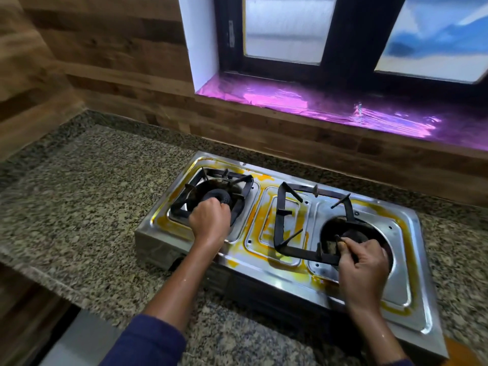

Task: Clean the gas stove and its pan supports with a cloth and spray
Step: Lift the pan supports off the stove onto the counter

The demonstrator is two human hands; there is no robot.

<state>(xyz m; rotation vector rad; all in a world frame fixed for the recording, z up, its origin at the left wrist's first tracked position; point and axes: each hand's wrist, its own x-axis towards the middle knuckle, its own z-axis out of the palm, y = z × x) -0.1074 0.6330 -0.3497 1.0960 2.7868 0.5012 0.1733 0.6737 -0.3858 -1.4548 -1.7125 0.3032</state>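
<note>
A steel two-burner gas stove [401, 281] stands on the granite counter, its top smeared with yellow-orange stains. My left hand [210, 220] is closed around the near edge of the left black pan support [211, 178], which sits over the left burner [217, 195]. My right hand [363, 262] grips the near bar of the right pan support [290, 223]. That support is shifted left, off its burner, and tilted up over the stove's middle panel. The right burner [353, 235] lies partly hidden behind my right fingers. No cloth or spray is in view.
Speckled granite counter [87, 196] spreads left and in front of the stove. A wood-panelled wall [118, 75] runs behind. A window sill covered in shiny purple foil [330, 107] lies behind the stove. An orange object [460, 351] shows at the bottom right corner.
</note>
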